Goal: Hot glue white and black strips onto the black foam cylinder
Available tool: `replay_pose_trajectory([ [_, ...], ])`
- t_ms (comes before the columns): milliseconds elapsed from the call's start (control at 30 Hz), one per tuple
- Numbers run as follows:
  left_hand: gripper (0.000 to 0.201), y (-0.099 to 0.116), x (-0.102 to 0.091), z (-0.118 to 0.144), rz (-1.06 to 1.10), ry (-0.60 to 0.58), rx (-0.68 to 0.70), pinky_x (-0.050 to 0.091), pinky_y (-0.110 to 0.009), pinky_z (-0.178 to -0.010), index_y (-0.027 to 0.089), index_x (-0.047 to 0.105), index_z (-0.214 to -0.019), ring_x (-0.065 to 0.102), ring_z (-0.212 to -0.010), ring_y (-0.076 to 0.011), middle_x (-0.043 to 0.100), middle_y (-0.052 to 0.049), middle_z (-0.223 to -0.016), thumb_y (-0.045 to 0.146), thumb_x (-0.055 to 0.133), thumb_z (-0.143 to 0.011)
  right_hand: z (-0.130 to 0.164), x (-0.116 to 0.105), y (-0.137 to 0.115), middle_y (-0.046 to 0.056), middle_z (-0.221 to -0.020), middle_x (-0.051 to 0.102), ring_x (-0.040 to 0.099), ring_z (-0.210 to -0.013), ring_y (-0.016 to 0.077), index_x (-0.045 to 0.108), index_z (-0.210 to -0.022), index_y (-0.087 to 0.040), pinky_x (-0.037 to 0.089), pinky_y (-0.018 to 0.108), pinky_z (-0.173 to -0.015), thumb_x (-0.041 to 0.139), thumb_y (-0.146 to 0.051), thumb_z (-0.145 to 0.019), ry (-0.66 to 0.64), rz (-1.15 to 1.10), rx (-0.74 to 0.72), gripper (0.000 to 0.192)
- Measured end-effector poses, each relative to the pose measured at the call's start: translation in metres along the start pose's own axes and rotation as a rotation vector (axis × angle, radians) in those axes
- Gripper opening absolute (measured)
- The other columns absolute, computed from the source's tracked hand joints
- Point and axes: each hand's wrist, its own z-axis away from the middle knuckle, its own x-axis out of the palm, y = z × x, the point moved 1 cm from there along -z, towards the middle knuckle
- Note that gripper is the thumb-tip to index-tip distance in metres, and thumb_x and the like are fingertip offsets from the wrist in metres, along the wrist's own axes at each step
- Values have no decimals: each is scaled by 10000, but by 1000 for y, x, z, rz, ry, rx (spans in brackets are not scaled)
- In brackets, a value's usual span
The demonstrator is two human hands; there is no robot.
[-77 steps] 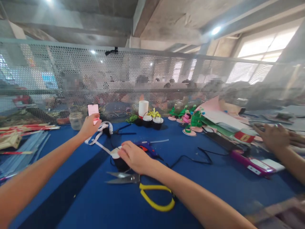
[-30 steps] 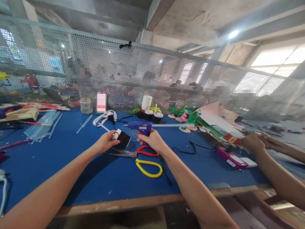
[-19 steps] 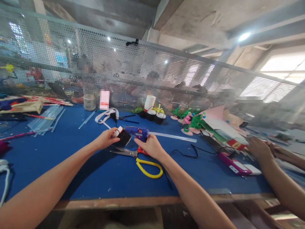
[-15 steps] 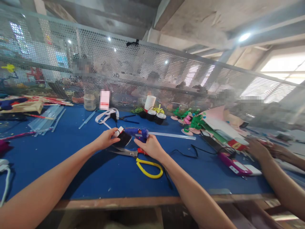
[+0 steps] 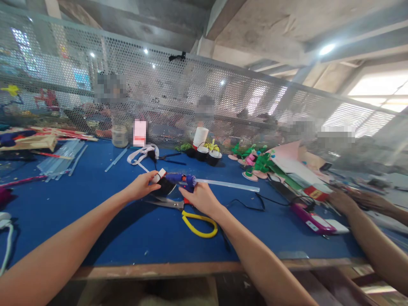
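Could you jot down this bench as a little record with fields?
Left hand: holds a small black object with a white part
Right hand: grips a blue glue gun, clear stick out the back
Gun tip: by the black object; contact unclear
Near the hands: scissors, yellow handle loop
Behind: white roll, two small pots
Far right: another person's hand

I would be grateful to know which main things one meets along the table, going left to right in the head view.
Clear sticks → clear jar → left hand → right hand holding the blue glue gun → green figures → purple device.
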Motion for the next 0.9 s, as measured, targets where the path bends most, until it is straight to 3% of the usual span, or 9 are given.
replay_pose_trajectory([
  [167,297,2,-1,0,8,-8,-2,397,-265,-662,155,528,-935,493,-668,-146,554,6,-720,281,517,-666,1,0,-2,-5,-512,529,484,-504,125,579,-669,-156,389,227,-512,473,-260,-704,-11,24,-13,153],
  [367,299,2,0,0,8,8,-3,394,-259,-656,150,531,-931,485,-658,-138,555,8,-715,262,517,-655,2,2,-2,12,-607,570,520,-574,140,572,-750,-155,401,238,-559,463,-264,-707,-13,12,-27,159],
  [900,330,5,-2,1,5,-14,-17,399,-261,-667,143,517,-966,499,-670,-145,565,-4,-735,265,524,-660,0,0,-1,0,-539,542,488,-514,127,583,-688,-159,379,226,-517,480,-254,-703,30,62,-14,141],
])
